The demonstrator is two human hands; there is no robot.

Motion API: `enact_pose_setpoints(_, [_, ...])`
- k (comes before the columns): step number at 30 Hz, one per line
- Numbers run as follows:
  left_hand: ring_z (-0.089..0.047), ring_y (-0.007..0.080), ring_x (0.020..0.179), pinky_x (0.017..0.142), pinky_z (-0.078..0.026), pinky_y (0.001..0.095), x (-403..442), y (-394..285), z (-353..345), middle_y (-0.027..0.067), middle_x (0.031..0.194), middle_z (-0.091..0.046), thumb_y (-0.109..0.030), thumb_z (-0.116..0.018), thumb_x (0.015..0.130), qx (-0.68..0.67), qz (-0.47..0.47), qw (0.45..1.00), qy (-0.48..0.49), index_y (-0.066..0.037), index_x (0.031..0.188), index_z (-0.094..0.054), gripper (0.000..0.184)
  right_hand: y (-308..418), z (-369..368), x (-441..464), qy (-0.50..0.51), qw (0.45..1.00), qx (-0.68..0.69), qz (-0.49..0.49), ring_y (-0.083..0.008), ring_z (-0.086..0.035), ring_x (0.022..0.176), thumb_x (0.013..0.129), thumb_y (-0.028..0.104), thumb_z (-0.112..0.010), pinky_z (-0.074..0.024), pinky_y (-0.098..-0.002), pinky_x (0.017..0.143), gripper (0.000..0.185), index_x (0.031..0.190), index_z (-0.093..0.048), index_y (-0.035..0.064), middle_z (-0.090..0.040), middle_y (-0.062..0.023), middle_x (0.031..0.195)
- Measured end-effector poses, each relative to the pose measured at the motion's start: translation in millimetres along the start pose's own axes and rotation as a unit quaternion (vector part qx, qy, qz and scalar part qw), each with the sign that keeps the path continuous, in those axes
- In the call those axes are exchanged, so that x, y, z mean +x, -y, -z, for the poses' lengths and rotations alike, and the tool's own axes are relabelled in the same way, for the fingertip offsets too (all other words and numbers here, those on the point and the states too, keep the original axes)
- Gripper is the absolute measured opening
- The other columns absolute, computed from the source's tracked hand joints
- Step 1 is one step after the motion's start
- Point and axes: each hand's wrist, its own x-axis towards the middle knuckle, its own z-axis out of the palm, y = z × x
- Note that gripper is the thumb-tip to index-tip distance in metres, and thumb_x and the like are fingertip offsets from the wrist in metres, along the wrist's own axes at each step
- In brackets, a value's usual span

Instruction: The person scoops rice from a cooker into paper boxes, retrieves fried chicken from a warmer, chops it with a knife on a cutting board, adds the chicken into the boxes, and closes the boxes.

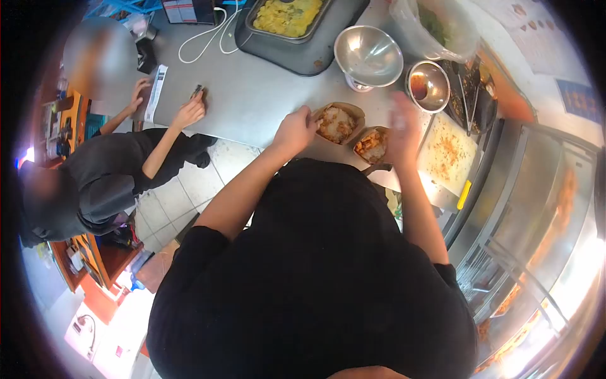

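Two brown paper food boxes stand side by side on the steel counter in front of me. The left box holds rice with brown bits over it. Rice and orange-red pieces fill the right box. My left hand is closed at the left box's left edge, its fingertips on the rim. Beside the right box's right edge is my right hand, raised and smeared by motion. Whether it touches that box, or how its fingers are set, does not show.
Behind the boxes stand a large steel bowl and a smaller one with red sauce. A crumb-covered white board, a yellow-handled tool and tongs lie right. Yellow food fills a tray. A co-worker's hand rests left.
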Motion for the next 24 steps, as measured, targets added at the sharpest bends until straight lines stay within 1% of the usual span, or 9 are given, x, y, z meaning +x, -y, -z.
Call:
enact_pose_setpoints(3, [-0.061, 0.0446, 0.078, 0.069, -0.049, 0.0499, -5, 14, 13, 0.0254, 0.08, -0.063, -0.013, -0.057, 0.083, -0.054, 0.028, 0.997, -0.036, 0.0, 0.087, -0.055, 0.014, -56, 58, 0, -0.083, 0.953, 0.04, -0.287, -0.017, -0.065, 0.08, 0.096, 0.018, -0.048, -0.0499, -0.0326, 0.073, 0.027, 0.117, -0.06, 0.0062, -0.066, -0.0133, 0.094])
enact_pose_setpoints(6, [-0.063, 0.0414, 0.076, 0.066, -0.05, 0.0463, -16, 37, 40, 0.0231, 0.078, -0.064, -0.013, -0.059, 0.083, -0.018, 0.079, 0.992, -0.093, 0.0, 0.089, -0.056, 0.014, -139, 115, -25, -0.029, 0.933, -0.274, -0.233, -0.0379, -0.064, 0.089, 0.088, 0.022, -0.057, -0.0501, -0.0444, 0.077, 0.033, 0.117, -0.06, 0.0063, -0.066, -0.0244, 0.095])
enact_pose_setpoints(8, [-0.068, 0.0229, 0.068, 0.057, -0.054, 0.0349, -24, 76, 57, 0.0126, 0.074, -0.063, -0.008, -0.057, 0.089, -0.069, 0.108, 0.975, -0.183, 0.001, 0.094, -0.054, 0.011, -207, 143, -44, 0.219, 0.863, -0.376, -0.256, -0.0447, -0.061, 0.094, 0.087, 0.031, -0.056, -0.0486, -0.0506, 0.081, 0.043, 0.116, -0.057, -0.0013, -0.064, -0.0293, 0.098])
enact_pose_setpoints(9, [-0.068, 0.0229, 0.068, 0.057, -0.054, 0.0349, -30, 89, 67, 0.0126, 0.074, -0.063, -0.008, -0.057, 0.089, -0.061, 0.119, 0.968, -0.213, 0.001, 0.094, -0.054, 0.011, -279, 147, -67, 0.221, 0.874, -0.331, -0.281, -0.0324, -0.064, 0.075, 0.088, 0.031, -0.054, -0.0511, -0.0414, 0.065, 0.034, 0.103, -0.061, 0.001, -0.065, -0.0202, 0.09])
enact_pose_setpoints(11, [-0.067, 0.0184, 0.07, 0.059, -0.055, 0.0296, -50, 114, 80, 0.0094, 0.085, -0.06, -0.008, -0.055, 0.093, -0.287, 0.164, 0.894, -0.303, -0.001, 0.101, -0.051, 0.011, -158, 116, -42, 0.205, 0.825, -0.014, -0.527, -0.0163, -0.062, 0.072, 0.094, 0.039, -0.05, -0.0504, -0.0308, 0.056, 0.034, 0.109, -0.057, 0.0089, -0.062, -0.0037, 0.084])
enact_pose_setpoints(16, [-0.063, 0.0125, 0.07, 0.059, -0.05, 0.0254, -152, 185, 17, 0.0047, 0.076, -0.057, -0.008, -0.044, 0.098, -0.197, 0.251, 0.884, -0.343, -0.003, 0.098, -0.052, 0.009, -98, 34, -46, 0.141, 0.758, 0.324, -0.548, -0.0271, -0.057, 0.106, 0.099, 0.037, -0.043, -0.0522, -0.04, 0.078, 0.044, 0.134, -0.038, 0.0114, -0.053, -0.0113, 0.119])
enact_pose_setpoints(17, [-0.064, 0.0154, 0.07, 0.059, -0.05, 0.0288, -182, 200, -10, 0.008, 0.076, -0.061, -0.01, -0.046, 0.097, -0.164, 0.282, 0.889, -0.321, -0.002, 0.098, -0.053, 0.01, -93, 17, -46, 0.155, 0.752, 0.325, -0.552, -0.0271, -0.057, 0.106, 0.099, 0.037, -0.043, -0.0522, -0.04, 0.078, 0.044, 0.134, -0.038, 0.0114, -0.053, -0.0113, 0.119])
enact_pose_setpoints(19, [-0.062, 0.0469, 0.084, 0.071, -0.049, 0.0521, -246, 209, -67, 0.0273, 0.085, -0.064, -0.023, -0.048, 0.09, -0.061, 0.413, 0.874, -0.25, -0.001, 0.097, -0.056, 0.025, -75, -9, -44, 0.183, 0.821, 0.225, -0.492, -0.0284, -0.056, 0.11, 0.1, 0.037, -0.041, -0.0522, -0.0412, 0.08, 0.043, 0.134, -0.039, 0.011, -0.051, -0.0118, 0.126])
enact_pose_setpoints(24, [-0.058, 0.025, 0.077, 0.064, -0.045, 0.0458, -440, 216, -226, 0.0137, 0.08, -0.059, -0.026, -0.055, 0.084, -0.243, 0.686, 0.68, 0.097, -0.007, 0.078, -0.06, 0.02, -4, -62, -6, 0.303, 0.751, 0.344, -0.475, -0.0219, -0.058, 0.102, 0.102, 0.03, -0.036, -0.0512, -0.036, 0.081, 0.043, 0.141, -0.035, 0.0108, -0.051, -0.0121, 0.126])
